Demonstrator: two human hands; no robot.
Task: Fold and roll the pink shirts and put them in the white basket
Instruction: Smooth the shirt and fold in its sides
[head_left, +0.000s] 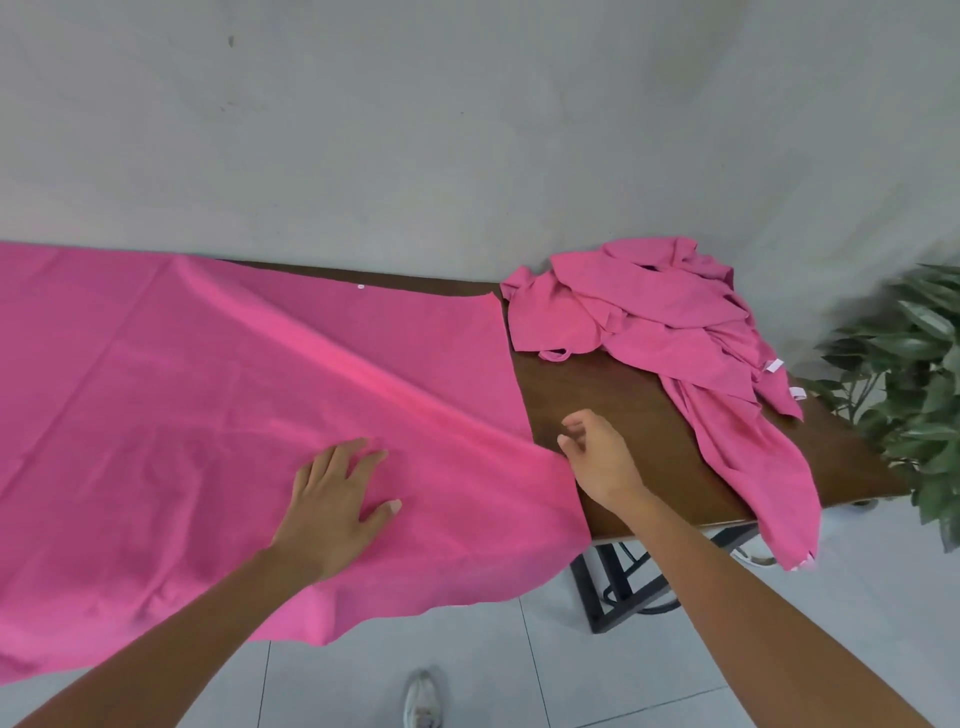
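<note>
While the left hand (335, 506) lies palm down with fingers straight and slightly spread, it presses flat on the pink shirt (208, 415) that is spread across the left part of the brown table (613, 405). Its thumb sticks out to the right, also flat on the cloth. The right hand (597, 457) sits at the shirt's right edge, beside a raised fold that runs diagonally up toward the far left. Its fingers are loosely curled and its thumb is near the cloth edge; whether it actually pinches the fabric cannot be told.

On the far right part of the table lies a pile of pink shirts (665, 322), crumpled, with one piece hanging over the near edge toward the floor. Small white tags (774, 366) show on the pile's right side, and a tiny white label (360, 286) shows near the spread shirt's far edge; any writing on them is too small to read.

The spread shirt overhangs the near table edge and droops toward the grey tiled floor (519, 665). Between the shirt's straight right edge and the pile, a strip of bare brown tabletop shows, and the right hand is over its near end. A green plant (914, 384) stands just past the table's right end, close to the pile. Behind the table rises a plain grey wall (467, 130). A white shoe (422, 699) shows on the floor below. The white basket does not appear in this view.
</note>
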